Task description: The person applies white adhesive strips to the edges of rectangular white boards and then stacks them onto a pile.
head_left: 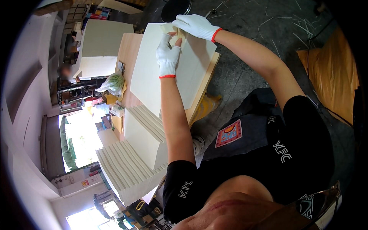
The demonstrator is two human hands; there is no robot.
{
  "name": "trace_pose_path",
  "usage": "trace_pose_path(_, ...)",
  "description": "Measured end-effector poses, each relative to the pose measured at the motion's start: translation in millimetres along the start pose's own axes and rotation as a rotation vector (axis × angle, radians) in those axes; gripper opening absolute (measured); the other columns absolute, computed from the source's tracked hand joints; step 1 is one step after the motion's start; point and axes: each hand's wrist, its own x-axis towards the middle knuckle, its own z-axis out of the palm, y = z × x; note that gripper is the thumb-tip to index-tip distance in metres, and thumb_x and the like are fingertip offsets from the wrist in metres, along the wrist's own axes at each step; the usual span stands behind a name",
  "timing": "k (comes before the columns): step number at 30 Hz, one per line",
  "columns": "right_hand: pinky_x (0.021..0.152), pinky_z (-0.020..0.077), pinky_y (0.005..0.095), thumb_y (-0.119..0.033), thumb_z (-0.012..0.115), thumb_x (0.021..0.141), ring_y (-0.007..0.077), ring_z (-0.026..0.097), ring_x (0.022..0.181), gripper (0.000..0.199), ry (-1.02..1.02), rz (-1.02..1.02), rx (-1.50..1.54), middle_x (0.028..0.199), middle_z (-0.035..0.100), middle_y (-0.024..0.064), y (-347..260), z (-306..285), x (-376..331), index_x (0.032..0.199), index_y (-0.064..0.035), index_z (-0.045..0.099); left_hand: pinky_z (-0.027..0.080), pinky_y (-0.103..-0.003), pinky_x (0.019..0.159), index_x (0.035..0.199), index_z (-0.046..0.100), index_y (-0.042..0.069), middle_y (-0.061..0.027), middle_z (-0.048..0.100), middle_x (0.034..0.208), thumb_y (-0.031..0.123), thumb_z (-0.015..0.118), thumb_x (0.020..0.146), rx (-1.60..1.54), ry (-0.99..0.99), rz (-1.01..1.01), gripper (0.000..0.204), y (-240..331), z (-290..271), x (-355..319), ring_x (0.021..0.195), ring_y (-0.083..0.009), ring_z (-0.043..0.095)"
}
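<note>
White panel [149,73] is lying on a wood-grain table [128,50];
gloved left hand [168,57] and right hand [196,27] are meeting at a cream piece [180,34]; clamped or apart, one cannot tell.

White glare leftward, dark bent edges

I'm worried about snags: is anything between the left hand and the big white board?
Yes: a small yellowish piece at the fingertips of the left hand, over the white board; nothing else visible stands between.
</note>
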Motion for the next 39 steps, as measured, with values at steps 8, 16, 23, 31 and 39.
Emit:
trace_pose_path(8, 0.074, 0.0493, 0.0465, -0.051, 0.042, 0.101, 0.0369, 0.065, 0.085, 0.043, -0.044, 0.087, 0.023, 0.088, 0.067, 0.0151, -2, -2, 1, 0.104, -0.0118, 0.059, 0.052, -0.036, 0.087, 0.117, 0.067, 0.012, -0.0151, 0.07, 0.114, 0.014, 0.06, 0.096, 0.012, 0.155, 0.193, 0.023, 2, 3, -2, 0.096, -0.0312, 0.069)
trace_pose_path(16, 0.074, 0.0474, 0.0474, -0.044, 0.041, 0.103, 0.0369, 0.064, 0.085, 0.036, -0.012, 0.068, 0.033, 0.086, 0.065, 0.0153, 2, 5, 1, 0.1, -0.0124, 0.058, 0.048, -0.028, 0.07, 0.115, 0.067, 0.008, -0.0066, 0.071, 0.097, 0.018, 0.074, 0.087, 0.111, 0.115, 0.238, 0.03, -16, 7, 4, 0.072, -0.0125, 0.057)
trace_pose_path(23, 0.073, 0.0472, 0.0474, -0.046, 0.042, 0.102, 0.0366, 0.064, 0.084, 0.038, -0.001, 0.044, 0.04, 0.086, 0.064, 0.015, 0, 3, -1, 0.1, -0.0127, 0.058, 0.044, -0.026, 0.061, 0.115, 0.068, 0.008, -0.0035, 0.07, 0.094, 0.02, 0.077, 0.085, -0.011, 0.102, 0.185, 0.033, -15, 7, 2, 0.062, -0.0081, 0.047)
trace_pose_path(31, 0.073, 0.0465, 0.0468, -0.05, 0.043, 0.102, 0.0359, 0.064, 0.082, 0.041, -0.003, 0.077, 0.061, 0.084, 0.063, 0.0147, -2, 0, -2, 0.098, -0.0128, 0.059, 0.048, -0.027, 0.072, 0.12, 0.067, 0.009, -0.0057, 0.071, 0.103, 0.015, 0.07, 0.09, -0.034, 0.071, 0.099, 0.031, 2, 2, -3, 0.073, -0.0115, 0.056)
trace_pose_path(39, 0.072, 0.0479, 0.0464, -0.049, 0.045, 0.1, 0.037, 0.064, 0.081, 0.041, 0.035, 0.068, 0.094, 0.083, 0.066, 0.0134, -2, 0, -2, 0.097, -0.0105, 0.06, 0.052, -0.033, 0.083, 0.118, 0.068, 0.01, -0.0154, 0.071, 0.106, 0.016, 0.066, 0.092, 0.005, 0.121, 0.239, 0.027, -10, 3, 3, 0.089, -0.0272, 0.069)
